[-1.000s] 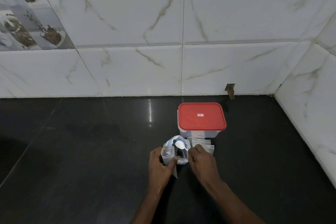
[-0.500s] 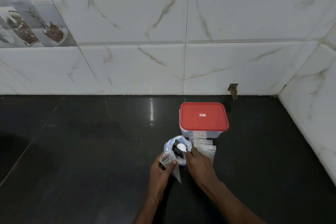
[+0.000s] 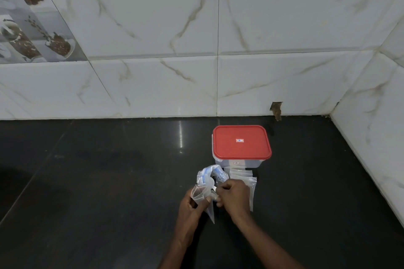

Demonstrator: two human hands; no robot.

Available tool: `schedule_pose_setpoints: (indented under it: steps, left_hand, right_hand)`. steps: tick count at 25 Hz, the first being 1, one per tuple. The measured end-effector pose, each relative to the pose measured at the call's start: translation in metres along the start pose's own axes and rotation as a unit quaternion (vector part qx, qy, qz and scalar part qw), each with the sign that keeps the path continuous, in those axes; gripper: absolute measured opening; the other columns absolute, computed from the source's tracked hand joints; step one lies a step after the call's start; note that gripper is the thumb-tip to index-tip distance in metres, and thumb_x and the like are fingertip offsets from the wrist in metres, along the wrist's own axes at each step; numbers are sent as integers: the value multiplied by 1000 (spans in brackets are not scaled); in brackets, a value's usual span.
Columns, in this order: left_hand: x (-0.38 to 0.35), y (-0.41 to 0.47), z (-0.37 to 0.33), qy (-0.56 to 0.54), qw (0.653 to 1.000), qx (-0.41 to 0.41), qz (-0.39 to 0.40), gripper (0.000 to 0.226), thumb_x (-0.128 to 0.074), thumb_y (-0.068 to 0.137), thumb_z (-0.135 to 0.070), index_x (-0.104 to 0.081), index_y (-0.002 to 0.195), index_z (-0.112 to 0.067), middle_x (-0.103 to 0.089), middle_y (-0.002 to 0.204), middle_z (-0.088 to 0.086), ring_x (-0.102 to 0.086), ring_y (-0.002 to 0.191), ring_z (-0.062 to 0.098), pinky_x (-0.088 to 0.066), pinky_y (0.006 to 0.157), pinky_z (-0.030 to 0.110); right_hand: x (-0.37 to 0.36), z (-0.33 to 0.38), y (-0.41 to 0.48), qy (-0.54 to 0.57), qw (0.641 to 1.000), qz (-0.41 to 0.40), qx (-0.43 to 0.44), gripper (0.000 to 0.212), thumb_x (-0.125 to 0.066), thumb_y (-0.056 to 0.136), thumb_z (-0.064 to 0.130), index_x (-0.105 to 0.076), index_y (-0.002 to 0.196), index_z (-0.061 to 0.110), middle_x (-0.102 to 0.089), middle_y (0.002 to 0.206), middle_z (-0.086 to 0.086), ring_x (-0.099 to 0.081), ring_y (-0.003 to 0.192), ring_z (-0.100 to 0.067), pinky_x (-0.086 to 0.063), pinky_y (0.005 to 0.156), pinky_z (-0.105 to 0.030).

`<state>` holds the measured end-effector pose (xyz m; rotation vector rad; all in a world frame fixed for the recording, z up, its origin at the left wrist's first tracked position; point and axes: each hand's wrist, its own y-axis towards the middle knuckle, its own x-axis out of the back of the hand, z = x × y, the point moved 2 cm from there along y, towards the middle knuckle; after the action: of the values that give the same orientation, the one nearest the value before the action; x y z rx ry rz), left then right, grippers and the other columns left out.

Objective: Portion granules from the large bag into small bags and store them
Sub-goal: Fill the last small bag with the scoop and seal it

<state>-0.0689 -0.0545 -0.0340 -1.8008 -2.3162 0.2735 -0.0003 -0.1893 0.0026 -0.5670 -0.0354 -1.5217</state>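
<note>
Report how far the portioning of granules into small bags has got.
Done: nothing visibly stored; the red-lidded clear plastic box is closed, its contents unclear. In hand: the left hand holds a small clear plastic bag open while the right hand tips a white plastic spoon over it, beside the crumpled large clear bag. Left: the stack of empty small clear bags, then storing.
</note>
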Motion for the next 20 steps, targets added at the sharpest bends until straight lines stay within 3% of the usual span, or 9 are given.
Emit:
schedule_pose_setpoints:
  steps: [4,8,11,13,14,15,17,18,20]
  left_hand:
    - [1,-1,-5,1,1000,-20,-5,27,-74,89,-16,-69,115,-9,-78,107,6,-73,106,21,-56,95,33]
    - [0,4,0,29,999,-3,-42,49,-82,72,-41,-69,116,-24,-76,113,0,-72,108,16,-57,96,42]
    - [-4,5,0,76,995,-13,-61,43,-82,70,-46,-70,109,-30,-73,111,-5,-71,103,7,-57,93,39]
    - [-7,5,-2,100,992,-24,-66,40,-83,71,-49,-72,103,-28,-72,109,-5,-70,102,5,-56,92,36]
    - [-9,5,-5,102,992,-30,-72,39,-83,69,-50,-72,101,-30,-72,107,-6,-70,100,4,-56,90,34]
    - [-10,4,-8,101,991,-33,-81,39,-84,66,-49,-70,98,-32,-72,105,-6,-69,97,3,-56,87,30]
    - [-11,5,-13,103,990,-31,-89,40,-87,66,-36,-66,100,-32,-68,105,-6,-68,95,5,-55,81,25]
    - [-11,5,-15,108,990,-28,-87,40,-87,69,-29,-65,103,-31,-66,107,-5,-68,96,6,-55,80,23]
    - [-12,5,-19,117,989,-34,-81,41,-85,70,-26,-64,104,-33,-63,110,-6,-66,98,7,-54,79,21]
  right_hand:
    - [18,0,1,125,989,-17,-83,7,-66,77,-7,-67,70,-9,-64,52,-15,-58,41,-19,-45,41,-24]
    - [37,9,-4,154,986,-18,-66,8,-68,77,-7,-70,70,-5,-64,55,-17,-58,42,-20,-52,48,-31]
    - [47,21,-11,106,994,-15,26,14,-68,78,-3,-71,67,5,-66,53,-10,-60,44,-18,-57,53,-37]
    - [48,28,-21,12,985,-41,168,14,-68,79,3,-70,68,11,-65,57,-2,-60,49,-12,-57,53,-33]
    - [47,29,-26,-79,953,-69,283,12,-68,79,8,-68,69,14,-62,62,3,-58,52,-10,-53,52,-26]
    - [45,26,-32,-191,897,-78,391,8,-67,78,13,-66,72,18,-60,67,6,-55,54,-9,-46,50,-22]
    - [37,12,-40,-349,784,-63,510,10,-73,74,17,-65,79,19,-58,75,5,-54,56,-10,-38,44,-23]
    - [34,3,-42,-381,752,-56,535,17,-76,71,14,-64,83,18,-59,77,3,-55,57,-12,-40,43,-25]
    - [34,-5,-45,-383,735,-70,554,18,-71,74,9,-63,89,15,-61,80,0,-58,61,-15,-44,43,-28]
